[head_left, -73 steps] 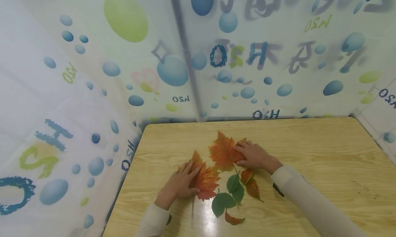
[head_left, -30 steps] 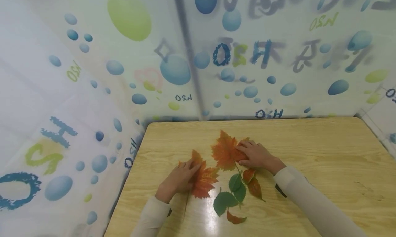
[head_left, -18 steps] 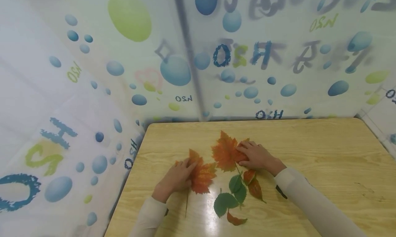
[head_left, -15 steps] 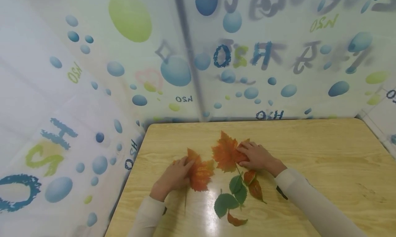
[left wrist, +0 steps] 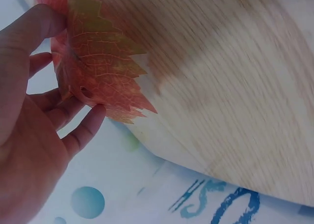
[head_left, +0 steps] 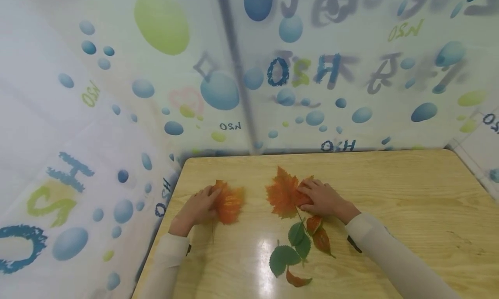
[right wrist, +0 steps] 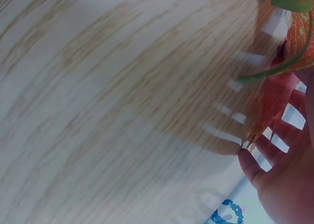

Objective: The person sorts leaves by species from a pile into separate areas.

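Note:
Over the left part of the table, my left hand (head_left: 196, 206) holds an orange-red artificial maple leaf (head_left: 229, 205) by its left side, a thin stem hanging below. Thumb and fingers close about that leaf's edge in the left wrist view. My right hand (head_left: 322, 198) holds the right edge of a second maple leaf (head_left: 281, 194) near the table's middle, its fingers bent over it. In the right wrist view, a red leaf part (right wrist: 275, 97) lies against the fingers, and part of the hand is cut off by the frame. Below it spread green leaves (head_left: 283, 259) and a reddish narrow leaf (head_left: 321, 240).
A wood-grain table (head_left: 409, 190) stands against a white wall curtain (head_left: 331, 104) printed with bubbles and letters. One curled reddish leaf (head_left: 298, 279) lies toward the near side. Light glares off the tabletop beside the green leaves.
My left hand has moved left and a little away from me, carrying its maple leaf apart from the other leaves. The right hand and its leaf have stayed in place.

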Available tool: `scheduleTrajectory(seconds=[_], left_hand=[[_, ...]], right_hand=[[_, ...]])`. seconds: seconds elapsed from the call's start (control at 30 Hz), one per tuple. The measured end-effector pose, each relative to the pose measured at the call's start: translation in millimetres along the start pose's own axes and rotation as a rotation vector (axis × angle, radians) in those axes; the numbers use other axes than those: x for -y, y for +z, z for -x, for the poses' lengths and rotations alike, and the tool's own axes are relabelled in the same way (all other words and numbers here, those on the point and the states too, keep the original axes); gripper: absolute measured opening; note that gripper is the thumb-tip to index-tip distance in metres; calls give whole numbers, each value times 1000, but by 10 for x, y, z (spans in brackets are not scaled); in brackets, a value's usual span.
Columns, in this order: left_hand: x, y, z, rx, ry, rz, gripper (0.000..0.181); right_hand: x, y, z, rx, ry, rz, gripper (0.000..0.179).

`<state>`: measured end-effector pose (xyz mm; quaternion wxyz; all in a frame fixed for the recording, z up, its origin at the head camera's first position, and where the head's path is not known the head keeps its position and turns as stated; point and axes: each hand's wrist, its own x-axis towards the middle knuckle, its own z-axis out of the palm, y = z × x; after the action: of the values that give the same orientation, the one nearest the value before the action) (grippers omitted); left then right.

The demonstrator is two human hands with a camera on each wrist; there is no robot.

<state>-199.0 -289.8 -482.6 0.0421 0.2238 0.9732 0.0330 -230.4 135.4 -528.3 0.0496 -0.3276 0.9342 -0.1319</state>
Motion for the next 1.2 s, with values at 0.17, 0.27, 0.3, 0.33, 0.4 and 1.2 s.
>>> scheduleTrajectory(seconds=[0.17, 0.27, 0.3, 0.33, 0.4, 1.2], left_hand=[[170, -14, 1, 22, -20, -37, 66], [250, -14, -24, 32, -27, -63, 66], [278, -10, -34, 36, -29, -70, 66], [304, -10, -44, 45, -36, -73, 66], [342, -17, -57, 63, -54, -61, 66], [571, 191, -113, 57, -154, 14, 54]], right_hand=[[9, 30, -17, 3, -5, 3, 61], [16, 25, -23, 2, -5, 14, 60], [17, 23, -25, 3, -3, 15, 60], [20, 20, -28, 2, -3, 18, 60], [31, 12, -25, 4, -4, 19, 59], [8, 11, 9, 0, 21, 11, 60]])
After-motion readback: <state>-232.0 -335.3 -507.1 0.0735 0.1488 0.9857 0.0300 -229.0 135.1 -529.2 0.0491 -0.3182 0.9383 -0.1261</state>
